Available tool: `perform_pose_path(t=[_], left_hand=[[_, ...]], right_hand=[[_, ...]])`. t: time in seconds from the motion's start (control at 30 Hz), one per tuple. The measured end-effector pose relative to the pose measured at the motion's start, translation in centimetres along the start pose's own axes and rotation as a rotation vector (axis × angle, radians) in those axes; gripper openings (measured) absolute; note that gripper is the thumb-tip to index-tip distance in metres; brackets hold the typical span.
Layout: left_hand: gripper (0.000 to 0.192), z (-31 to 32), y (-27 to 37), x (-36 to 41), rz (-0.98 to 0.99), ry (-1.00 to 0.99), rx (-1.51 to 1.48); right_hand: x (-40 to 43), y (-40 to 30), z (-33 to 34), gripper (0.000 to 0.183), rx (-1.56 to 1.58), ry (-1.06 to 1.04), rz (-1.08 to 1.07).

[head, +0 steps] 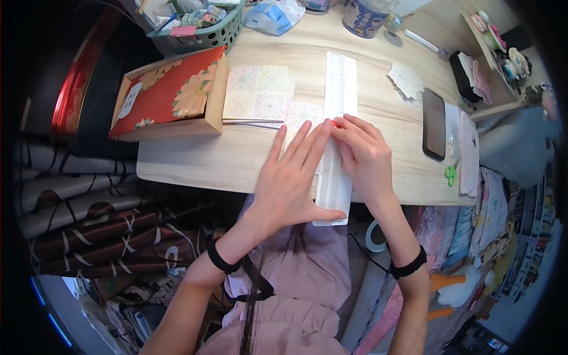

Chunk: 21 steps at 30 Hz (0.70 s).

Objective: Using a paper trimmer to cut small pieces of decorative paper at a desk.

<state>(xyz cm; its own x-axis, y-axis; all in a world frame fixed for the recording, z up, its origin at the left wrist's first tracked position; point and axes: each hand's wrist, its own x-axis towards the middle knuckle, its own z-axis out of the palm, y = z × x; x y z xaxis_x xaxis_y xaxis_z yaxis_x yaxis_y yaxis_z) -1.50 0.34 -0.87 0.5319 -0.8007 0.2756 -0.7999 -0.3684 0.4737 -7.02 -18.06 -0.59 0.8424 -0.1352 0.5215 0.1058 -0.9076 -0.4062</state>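
A long white paper trimmer (341,84) with a ruled track lies on the wooden desk, and its near end juts past the front edge. My left hand (290,177) is spread flat, with its fingers on patterned paper (304,113) and its thumb across the trimmer's near end. Between the fingertips of my right hand (366,155) is a small red piece (334,124) on the track, mostly hidden by the fingers. Pale patterned paper sheets (257,88) lie left of the trimmer, beyond my left hand. Part of the paper under that hand is hidden.
A red floral box (173,93) stands at left, a green basket (199,35) behind it. Rightward lie paper scraps (406,82), a smartphone (434,124), green-handled scissors (450,175) and a cloth (468,153). A blue patterned tub (364,20) sits at the back.
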Motion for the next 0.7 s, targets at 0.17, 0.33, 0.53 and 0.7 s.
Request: perform_pose_path(t=[0.17,0.33,0.53,0.7], left_hand=[[0.143,0.2,-0.1,0.0,-0.023,-0.002,-0.017],[0.145,0.3,0.0,0.1,-0.027,-0.008,-0.005],[0.142,0.3,0.0,0.2,-0.026,0.005,-0.01],[0.141,0.0,0.2,0.4,-0.029,-0.015,0.0]], right_hand=[[-2.1,-1.7,-1.4,0.021,0.042,-0.067,0.028],[-3.9,-3.1,-2.9,0.022,0.103,-0.101,0.012],[-5.8,-4.1,-3.7,0.025,0.176,-0.143,-0.013],[-5.7,-4.1,-3.8,0.026,0.188,-0.131,-0.006]])
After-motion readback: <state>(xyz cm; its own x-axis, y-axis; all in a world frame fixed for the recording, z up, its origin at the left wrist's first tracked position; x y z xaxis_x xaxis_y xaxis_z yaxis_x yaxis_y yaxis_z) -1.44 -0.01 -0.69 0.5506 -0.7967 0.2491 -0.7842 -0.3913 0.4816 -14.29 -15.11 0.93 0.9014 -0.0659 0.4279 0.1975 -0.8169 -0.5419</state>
